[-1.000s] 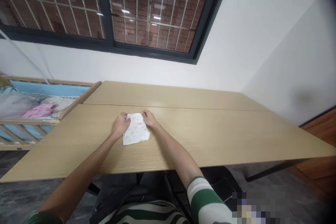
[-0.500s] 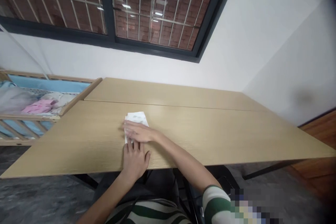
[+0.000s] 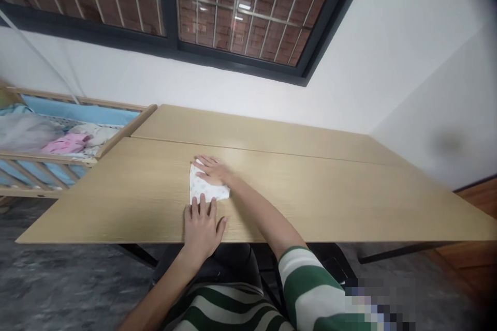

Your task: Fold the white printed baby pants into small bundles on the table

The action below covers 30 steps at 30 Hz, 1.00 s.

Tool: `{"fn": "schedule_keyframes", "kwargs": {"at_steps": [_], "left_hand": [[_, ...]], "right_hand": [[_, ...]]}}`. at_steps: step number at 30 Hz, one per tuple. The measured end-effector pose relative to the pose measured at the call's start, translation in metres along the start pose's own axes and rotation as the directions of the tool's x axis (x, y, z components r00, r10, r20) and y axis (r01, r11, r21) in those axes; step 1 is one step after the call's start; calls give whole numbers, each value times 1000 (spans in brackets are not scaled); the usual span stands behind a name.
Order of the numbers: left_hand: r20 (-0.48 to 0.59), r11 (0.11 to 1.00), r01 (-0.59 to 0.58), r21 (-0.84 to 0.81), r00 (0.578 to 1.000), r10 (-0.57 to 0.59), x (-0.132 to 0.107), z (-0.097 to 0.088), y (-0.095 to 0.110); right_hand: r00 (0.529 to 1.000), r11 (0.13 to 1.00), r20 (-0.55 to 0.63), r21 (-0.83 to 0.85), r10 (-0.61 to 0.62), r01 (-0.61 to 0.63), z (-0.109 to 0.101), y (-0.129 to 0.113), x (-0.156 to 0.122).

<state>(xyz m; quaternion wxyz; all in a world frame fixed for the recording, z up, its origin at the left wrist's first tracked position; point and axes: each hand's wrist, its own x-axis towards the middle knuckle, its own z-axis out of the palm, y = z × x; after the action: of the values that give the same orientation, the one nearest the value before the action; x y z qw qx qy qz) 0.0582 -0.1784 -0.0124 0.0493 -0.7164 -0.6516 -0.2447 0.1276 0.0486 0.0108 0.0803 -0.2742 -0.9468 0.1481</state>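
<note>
The fingers [image 3: 202, 163] of the right hand [image 3: 213, 170] lie flat and slightly apart, pressing down on the far half of a small white folded cloth with a faint print [image 3: 205, 190]; they clamp nothing. The hand hides that half of the cloth, so its far edge cannot be made out. The print is too small to read.

At 6 o'clock from the cloth the left hand [image 3: 201, 228] rests palm down on the light wooden surface [image 3: 318, 201]. Its fingers [image 3: 202, 202] are stretched out and a little spread, with the tips touching the cloth's near edge.

The cloth sits near the front edge of the surface, left of its middle. A green-and-white striped sleeve [image 3: 306, 279] covers the right upper arm, and a pixelated patch [image 3: 373, 307] at 4 o'clock hides whatever is there.

At 10 o'clock from the cloth stands a wooden cot with a blue liner [image 3: 116, 137], cut off by the frame's left edge. A pink garment [image 3: 66, 143] lies inside among pale bedding that is hard to tell apart. At 12 o'clock a dark-framed barred window [image 3: 171, 5] shows a brick wall.
</note>
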Motion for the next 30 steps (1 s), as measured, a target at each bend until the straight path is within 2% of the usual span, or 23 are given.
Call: {"fn": "schedule_keyframes", "kwargs": {"at_steps": [3, 5, 7, 9, 11, 13, 15, 18, 21, 25, 28, 30], "left_hand": [[12, 1000, -11, 28, 1000, 11, 2, -2, -5], [14, 998, -33, 47, 999, 32, 5, -2, -15], [31, 997, -77, 21, 997, 77, 10, -1, -34], [54, 988, -140, -66, 988, 144, 17, -2, -58], [64, 964, -204, -171, 974, 218, 25, -4, -84], [62, 944, -262, -199, 958, 279, 33, -8, -105], [69, 936, -311, -166, 943, 326, 40, -10, -118], [110, 926, -346, -155, 925, 364, 49, -12, -124], [170, 931, -266, -251, 935, 313, 55, -20, -118], [259, 887, -22, -462, 953, 158, 60, -45, -109], [279, 814, 55, -579, 951, 134, 64, -60, -107], [308, 785, 73, -616, 938, 155, 68, -63, -107]], "right_hand": [[997, 998, -65, -21, 50, -51, 2, 7, 10], [990, 996, -111, -9, 83, -85, 1, 10, 10], [967, 989, -207, 47, 149, -143, -4, 11, 4], [912, 968, -333, 148, 242, -203, -11, 11, -9], [877, 945, -384, 264, 288, -195, -17, 6, -29], [919, 927, -311, 352, 242, -125, -21, -2, -52], [974, 923, -179, 381, 139, -62, -21, -15, -76], [997, 953, -52, 301, 60, -41, -18, -34, -108], [997, 971, -36, 234, 61, -51, -13, -48, -129], [985, 970, -151, 239, 81, -43, -6, -55, -139], [955, 940, -242, 330, 172, -86, -3, -53, -134], [923, 889, -278, 440, 266, -124, 0, -49, -128]]}}
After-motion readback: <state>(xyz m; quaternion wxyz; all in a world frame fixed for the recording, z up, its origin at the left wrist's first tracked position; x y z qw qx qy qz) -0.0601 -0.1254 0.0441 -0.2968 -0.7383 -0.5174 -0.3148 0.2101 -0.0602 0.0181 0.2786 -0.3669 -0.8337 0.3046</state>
